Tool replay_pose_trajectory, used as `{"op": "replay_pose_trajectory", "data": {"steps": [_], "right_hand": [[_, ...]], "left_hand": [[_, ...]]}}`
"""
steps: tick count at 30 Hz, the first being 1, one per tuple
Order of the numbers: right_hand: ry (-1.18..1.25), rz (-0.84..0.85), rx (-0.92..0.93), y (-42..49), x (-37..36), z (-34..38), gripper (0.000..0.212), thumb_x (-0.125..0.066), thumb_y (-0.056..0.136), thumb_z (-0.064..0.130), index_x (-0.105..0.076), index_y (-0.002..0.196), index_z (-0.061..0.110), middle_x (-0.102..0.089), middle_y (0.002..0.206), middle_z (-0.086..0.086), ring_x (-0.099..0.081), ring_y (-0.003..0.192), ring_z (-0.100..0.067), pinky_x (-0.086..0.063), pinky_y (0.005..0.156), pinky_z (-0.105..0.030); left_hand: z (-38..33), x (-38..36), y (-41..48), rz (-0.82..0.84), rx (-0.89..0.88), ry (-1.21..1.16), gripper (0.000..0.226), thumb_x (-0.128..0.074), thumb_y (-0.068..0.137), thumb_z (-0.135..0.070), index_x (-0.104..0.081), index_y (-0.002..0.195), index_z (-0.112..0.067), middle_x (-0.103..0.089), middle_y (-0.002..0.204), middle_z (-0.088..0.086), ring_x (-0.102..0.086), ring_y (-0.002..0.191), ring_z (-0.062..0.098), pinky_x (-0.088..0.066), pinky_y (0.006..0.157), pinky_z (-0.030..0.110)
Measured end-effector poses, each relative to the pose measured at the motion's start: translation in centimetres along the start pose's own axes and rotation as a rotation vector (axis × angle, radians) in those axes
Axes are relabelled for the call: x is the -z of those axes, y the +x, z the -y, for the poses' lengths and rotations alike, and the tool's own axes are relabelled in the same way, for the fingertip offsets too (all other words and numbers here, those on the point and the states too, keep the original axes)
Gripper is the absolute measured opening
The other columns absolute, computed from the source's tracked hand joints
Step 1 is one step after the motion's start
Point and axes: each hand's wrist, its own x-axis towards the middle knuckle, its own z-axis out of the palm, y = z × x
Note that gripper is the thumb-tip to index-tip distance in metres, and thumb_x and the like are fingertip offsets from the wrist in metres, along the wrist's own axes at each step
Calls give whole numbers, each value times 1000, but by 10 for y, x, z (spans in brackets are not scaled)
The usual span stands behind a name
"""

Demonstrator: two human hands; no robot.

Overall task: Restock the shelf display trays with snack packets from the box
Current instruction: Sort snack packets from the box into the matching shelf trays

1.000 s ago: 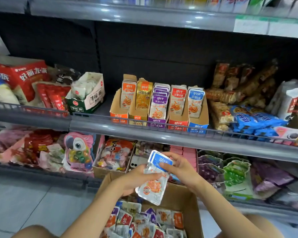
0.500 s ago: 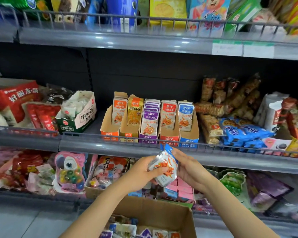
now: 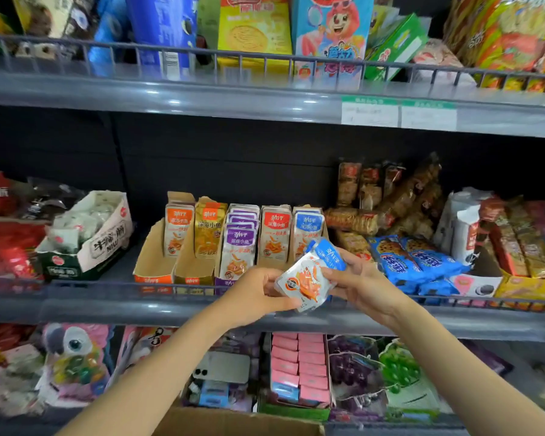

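Both hands hold a small stack of blue-topped snack packets (image 3: 310,275) in front of the middle shelf's rail. My left hand (image 3: 255,294) grips the stack's lower left side and my right hand (image 3: 364,283) grips its right side. Just behind stand several cardboard display trays (image 3: 153,265) in a row, with orange, gold, purple, red and blue packets. The blue tray's packets (image 3: 307,231) sit right behind the held stack. The cardboard box (image 3: 239,424) shows only its top edge at the bottom of the view.
A wire rail (image 3: 107,289) runs along the middle shelf's front. A white and green carton (image 3: 88,240) sits left of the trays, blue cookie bags (image 3: 412,262) to their right. A phone (image 3: 222,366) lies on the lower shelf. Boxed snacks fill the top shelf (image 3: 255,36).
Both hands have lifted the blue packets from over the box up to the middle shelf's rail. The view has tilted upward, so the box has nearly left the frame.
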Motion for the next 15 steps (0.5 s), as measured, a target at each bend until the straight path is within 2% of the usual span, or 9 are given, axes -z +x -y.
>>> {"op": "replay_pose_trajectory", "data": {"steps": [2, 6, 9, 11, 13, 15], "right_hand": [[16, -6, -4, 8, 10, 4, 46, -62, 78, 6, -57, 123, 13, -71, 108, -6, -69, 93, -17, -57, 74, -26], [-21, -108, 56, 25, 30, 22, 40, -59, 85, -3, -56, 122, 12, -71, 105, -8, -71, 89, -17, -58, 71, -25], [-195, -235, 161, 44, 46, 43, 42, -64, 84, 0, -55, 122, 15, -71, 103, -8, -70, 90, -19, -59, 74, -31], [-295, -313, 203, 62, 57, 52, 41, -66, 83, 2, -55, 120, 15, -70, 106, -9, -69, 93, -23, -58, 80, -36], [-349, -316, 228, 82, 64, 54, 36, -66, 83, -2, -54, 115, 11, -68, 102, -9, -67, 94, -25, -59, 76, -29], [-440, -316, 228, 100, 66, 50, 37, -64, 83, -5, -52, 116, 2, -66, 99, -7, -66, 92, -23, -56, 67, -16]], "left_hand": [[-4, 1, 16, 1, -13, 8, 24, -74, 78, -8, -67, 95, -23, -70, 92, -14, -67, 87, -4, -53, 75, 14], [-10, 2, 48, -10, -27, 50, 25, -72, 81, -13, -66, 101, -25, -70, 106, -7, -66, 92, -1, -55, 80, 20], [-9, 6, 73, -121, -2, 66, 45, -65, 87, -25, -49, 129, -23, -63, 116, -8, -63, 99, 5, -55, 82, 25], [-1, 11, 89, -208, 84, 188, 59, -57, 89, -39, -34, 141, -25, -54, 130, -6, -57, 112, 14, -51, 93, 37], [7, 12, 100, -167, 162, 353, 69, -53, 89, -49, -22, 147, -28, -40, 146, -4, -49, 125, 19, -43, 103, 40], [15, 10, 107, -90, 216, 408, 77, -53, 89, -51, -12, 149, -31, -28, 153, -3, -38, 135, 22, -36, 107, 39]]}}
